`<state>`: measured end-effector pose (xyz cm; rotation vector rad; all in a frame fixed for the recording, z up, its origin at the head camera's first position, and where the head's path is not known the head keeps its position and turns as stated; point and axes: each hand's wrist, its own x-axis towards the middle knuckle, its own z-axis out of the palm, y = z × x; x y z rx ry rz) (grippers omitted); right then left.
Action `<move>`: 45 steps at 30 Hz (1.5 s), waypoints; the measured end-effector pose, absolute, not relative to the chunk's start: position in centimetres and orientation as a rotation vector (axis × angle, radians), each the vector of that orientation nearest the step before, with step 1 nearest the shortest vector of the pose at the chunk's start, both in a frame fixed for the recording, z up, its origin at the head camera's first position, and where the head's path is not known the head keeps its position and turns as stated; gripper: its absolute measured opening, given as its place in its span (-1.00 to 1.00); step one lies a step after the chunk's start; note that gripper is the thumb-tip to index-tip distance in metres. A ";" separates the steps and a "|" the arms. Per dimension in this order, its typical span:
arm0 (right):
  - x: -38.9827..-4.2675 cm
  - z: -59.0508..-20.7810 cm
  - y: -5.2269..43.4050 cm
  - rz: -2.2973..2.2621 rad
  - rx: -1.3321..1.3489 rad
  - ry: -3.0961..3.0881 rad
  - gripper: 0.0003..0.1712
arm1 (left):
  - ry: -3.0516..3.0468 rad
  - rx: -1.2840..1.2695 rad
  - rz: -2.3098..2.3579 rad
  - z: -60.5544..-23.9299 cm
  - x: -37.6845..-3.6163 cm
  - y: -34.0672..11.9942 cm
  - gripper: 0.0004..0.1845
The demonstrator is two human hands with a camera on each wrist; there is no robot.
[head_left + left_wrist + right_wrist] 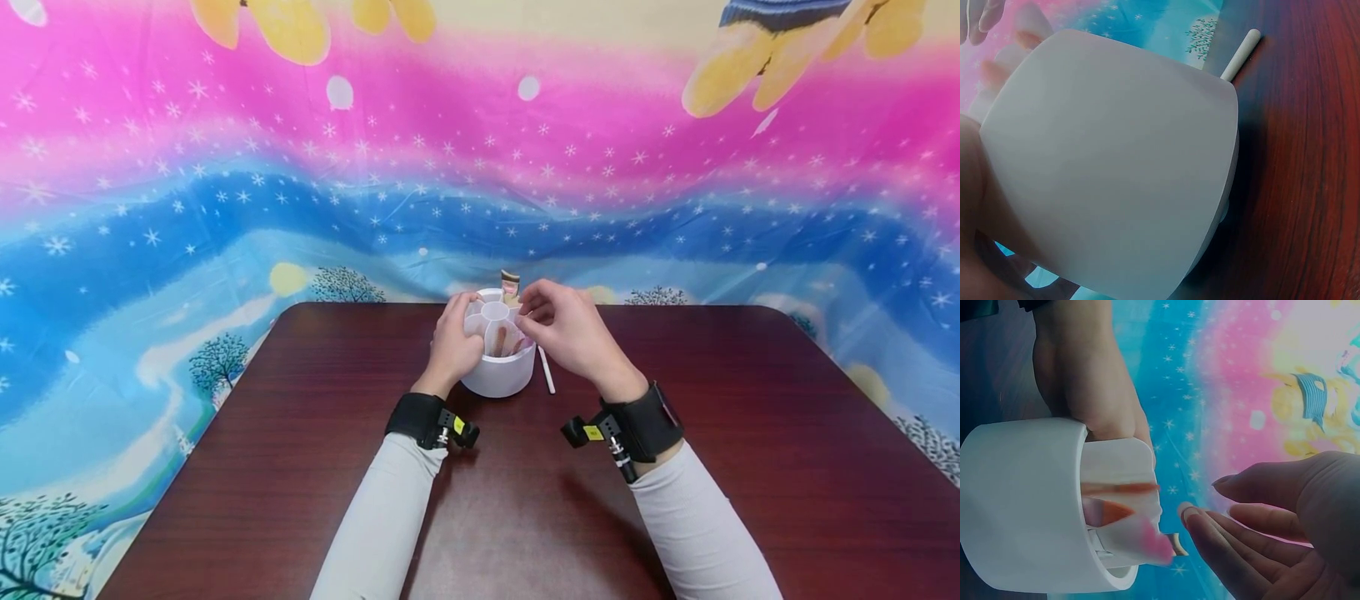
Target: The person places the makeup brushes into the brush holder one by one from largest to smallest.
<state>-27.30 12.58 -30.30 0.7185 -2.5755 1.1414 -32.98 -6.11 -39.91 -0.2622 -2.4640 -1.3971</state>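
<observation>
A white round holder [498, 377] with petal-shaped compartments stands near the table's far edge. My left hand [455, 342] grips its left side, with the fingers over the rim. Orange-brown brush heads [1117, 512] and a blurred pink tip [1157, 544] show inside the holder in the right wrist view. At the back of the holder stands a small gold-and-brown piece [510, 283]. My right hand [564, 327] is over the right rim. In the right wrist view its thumb and fingertips are apart with nothing between them, beside the pink tip.
A thin white stick [547, 371] lies on the dark red wooden table [337, 467] just right of the holder. Behind the table hangs a printed cloth [450, 183] in pink and blue. Both wrists carry black straps with small cameras.
</observation>
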 end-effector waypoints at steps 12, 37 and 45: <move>-27.8 -29.9 14.3 1.103 0.619 -2.539 -0.75 | -2.462 -0.245 -1.398 -40.0 -33.0 -6.0 -0.26; -30.8 -33.0 16.8 0.935 0.419 -2.684 -0.72 | -2.464 -0.236 -1.402 -40.0 -33.0 -5.9 -0.25; -31.5 -34.3 16.8 0.817 0.384 -2.860 -0.69 | -2.456 -0.243 -1.404 -40.0 -33.0 -6.0 -0.26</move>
